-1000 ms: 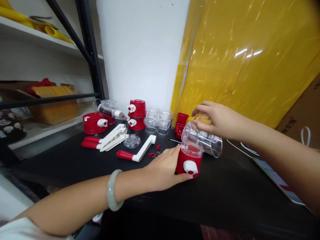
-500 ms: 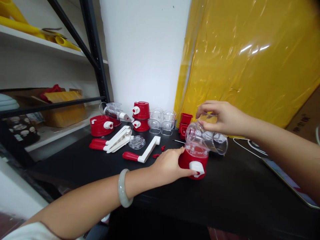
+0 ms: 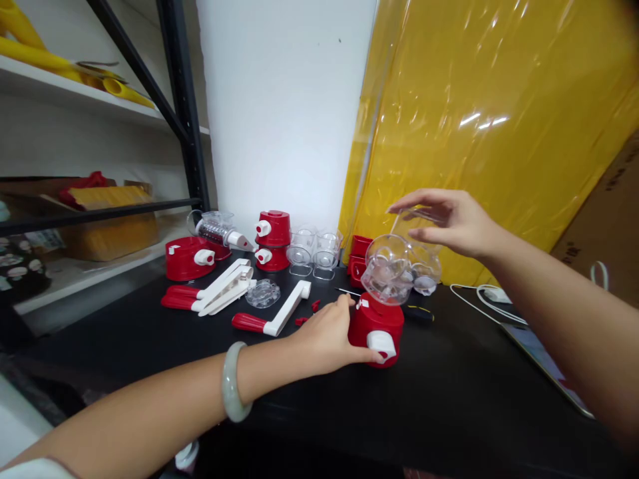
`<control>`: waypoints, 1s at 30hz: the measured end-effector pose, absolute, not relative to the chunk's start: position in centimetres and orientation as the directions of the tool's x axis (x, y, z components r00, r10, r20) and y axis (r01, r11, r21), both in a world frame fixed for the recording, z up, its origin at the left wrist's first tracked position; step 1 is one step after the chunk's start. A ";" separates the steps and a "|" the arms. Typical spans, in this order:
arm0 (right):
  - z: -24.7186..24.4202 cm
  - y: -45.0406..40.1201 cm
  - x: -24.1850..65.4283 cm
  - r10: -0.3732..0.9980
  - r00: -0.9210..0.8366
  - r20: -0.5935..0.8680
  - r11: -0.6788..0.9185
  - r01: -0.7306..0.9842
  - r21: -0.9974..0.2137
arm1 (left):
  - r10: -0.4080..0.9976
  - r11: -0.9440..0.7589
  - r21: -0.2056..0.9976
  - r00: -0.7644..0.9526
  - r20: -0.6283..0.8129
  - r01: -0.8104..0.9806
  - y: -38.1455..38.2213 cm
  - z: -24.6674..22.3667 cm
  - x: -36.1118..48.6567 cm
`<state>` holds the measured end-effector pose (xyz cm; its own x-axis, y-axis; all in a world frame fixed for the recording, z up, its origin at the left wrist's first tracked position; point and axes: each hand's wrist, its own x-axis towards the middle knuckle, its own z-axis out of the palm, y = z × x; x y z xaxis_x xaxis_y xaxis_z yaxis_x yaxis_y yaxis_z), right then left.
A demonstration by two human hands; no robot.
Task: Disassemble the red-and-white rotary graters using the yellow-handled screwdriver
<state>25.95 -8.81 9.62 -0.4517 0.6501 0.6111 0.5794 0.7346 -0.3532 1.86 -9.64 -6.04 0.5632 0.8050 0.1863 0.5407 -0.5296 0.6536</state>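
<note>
My left hand grips a red base that stands on the black table, with the thumb against its white knob. Just above the base, my right hand holds a clear plastic housing by its upper part, fingers curled round it. The housing is tilted, its round opening facing me. Left of my left hand lie a white crank with a red handle and small red pieces.
Further left are more cranks, a clear disc and a red base. Stacked red bases, clear housings and red parts stand at the back. A screwdriver and a tablet lie right.
My right hand has raised the clear housing off the red base and turned its opening toward me. My left hand still holds the base. The whole view has shifted slightly.
</note>
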 end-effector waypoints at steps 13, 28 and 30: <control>8.8 -12.8 31.7 0.761 -0.392 0.516 0.553 0.808 -0.203 | 0.623 -0.541 0.807 0.757 0.197 0.236 -6.5 -5.8 4.7; 3.0 -10.7 26.8 0.677 -0.640 0.364 0.734 0.626 -0.265 | 0.865 -0.490 0.770 0.119 0.487 0.410 -0.8 8.3 -14.6; 2.8 -9.7 26.1 0.675 -0.656 0.337 0.737 0.613 -0.285 | 0.853 -0.508 0.783 0.087 0.514 0.360 2.8 9.7 -16.1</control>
